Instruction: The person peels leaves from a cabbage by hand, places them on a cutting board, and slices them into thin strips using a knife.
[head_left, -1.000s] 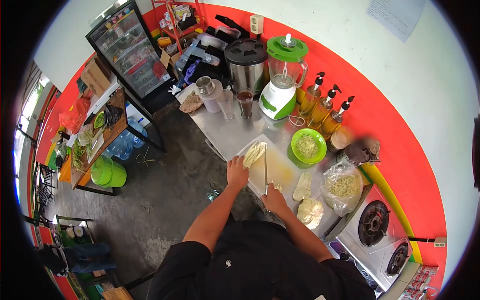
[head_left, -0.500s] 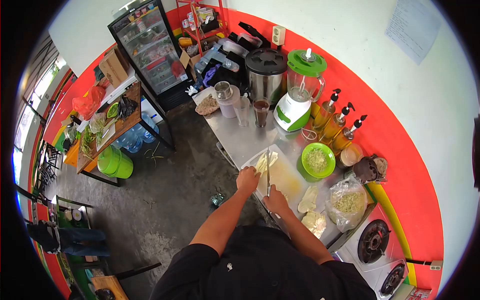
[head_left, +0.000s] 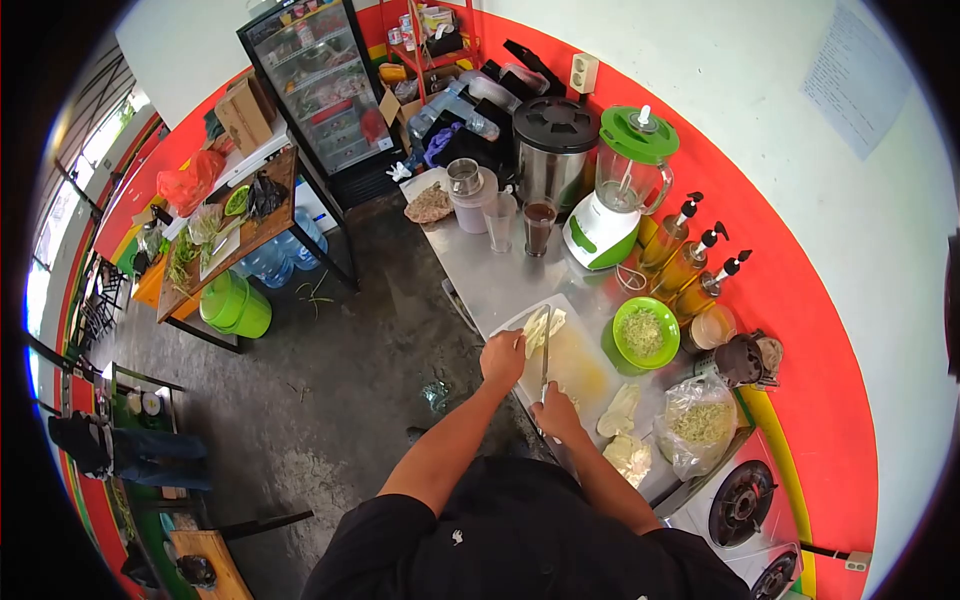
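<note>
My right hand point(head_left: 557, 413) grips the handle of a long knife point(head_left: 546, 352), its blade pointing away from me across the white cutting board point(head_left: 588, 345). Pale cabbage leaf point(head_left: 538, 330) lies under and beside the blade at the board's far left part. My left hand point(head_left: 502, 359) is closed at the leaf's near left end, over the board's left edge; its fingertips are partly hidden. More pale leaf pieces point(head_left: 619, 410) rest right of the board, by my right forearm. A green bowl point(head_left: 617, 349) of shredded cabbage point(head_left: 641, 332) stands beyond the board.
A plastic bag of shreds point(head_left: 700, 425) sits right, before a gas stove point(head_left: 742, 503). Along the wall are oil pump bottles point(head_left: 668, 243), a blender point(head_left: 606, 222) and a steel pot point(head_left: 553, 155). A person point(head_left: 125, 452) is far left.
The view has swung a little, so the counter sits further right. My left hand has drawn slightly back towards the board's left edge. The knife stays over the leaf.
</note>
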